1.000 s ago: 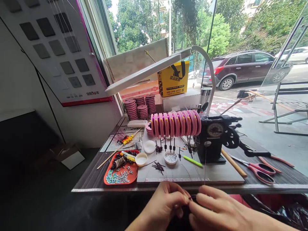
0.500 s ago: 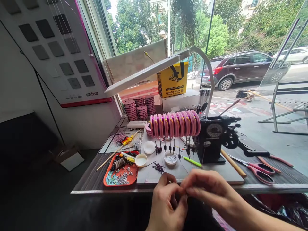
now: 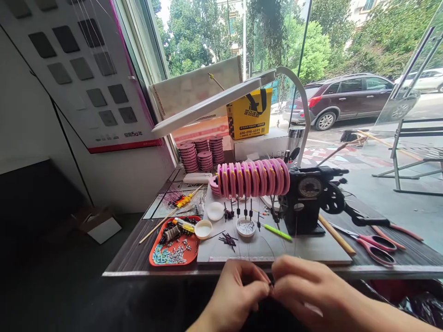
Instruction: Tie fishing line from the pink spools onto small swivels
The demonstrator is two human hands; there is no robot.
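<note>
My left hand [image 3: 238, 293] and my right hand [image 3: 308, 288] meet in front of the table edge, thumbs and fingers pinched together. A tiny dark thing [image 3: 271, 285] shows between the fingertips, too small to name. Thin lines run down toward my hands from a row of pink spools [image 3: 252, 179], set on a black hand-cranked winder [image 3: 304, 207]. Several small black stoppers [image 3: 245, 212] hang on lines below the spools. Beneath them stands a white dish [image 3: 245, 228] of small silvery pieces, beside dark short sticks [image 3: 228, 240] and a green-handled tool [image 3: 277, 232].
At left, a red tray [image 3: 175, 260] holds small metal parts, blue-green pieces and a yellow cutter. Scissors [image 3: 375, 246] and pliers [image 3: 404, 230] lie at right, near a wooden stick [image 3: 337, 235]. A white lamp [image 3: 214, 103] arches above; stacked pink spools [image 3: 188, 159] stand behind.
Both hands are still pinched together. The left hand has turned flatter and its fingertips have shifted slightly right and down; the right hand has moved a little lower, its fingers more curled.
</note>
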